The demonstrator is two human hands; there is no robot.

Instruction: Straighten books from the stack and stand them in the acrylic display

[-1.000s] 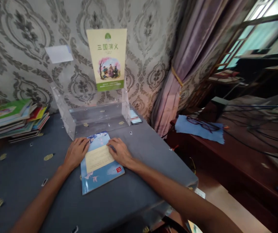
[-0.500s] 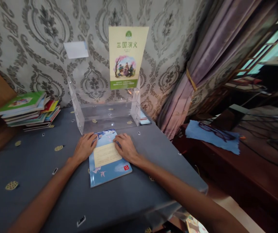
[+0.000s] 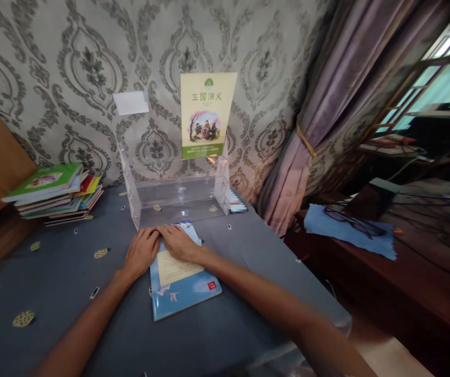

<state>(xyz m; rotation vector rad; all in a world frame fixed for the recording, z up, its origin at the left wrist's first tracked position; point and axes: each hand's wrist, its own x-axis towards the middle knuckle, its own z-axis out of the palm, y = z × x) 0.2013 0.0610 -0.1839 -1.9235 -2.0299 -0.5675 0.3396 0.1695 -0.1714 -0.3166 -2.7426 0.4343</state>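
Paperback (image 3: 181, 276) — thin, rectangular, glossy blue and cream — lies flat beneath our right hand (image 3: 180, 244), which stretches unclenched across its upper part, fingertips reaching toward our left hand (image 3: 142, 254). That one rests loosely at the paperback's left edge, slightly bent. Beyond both hands we see a clear, angular plastic stand (image 3: 132, 195); ahead and left of the left hand, a stack of multicoloured books (image 3: 52, 191) sits on the dark grey, cloth-covered table (image 3: 68, 277).
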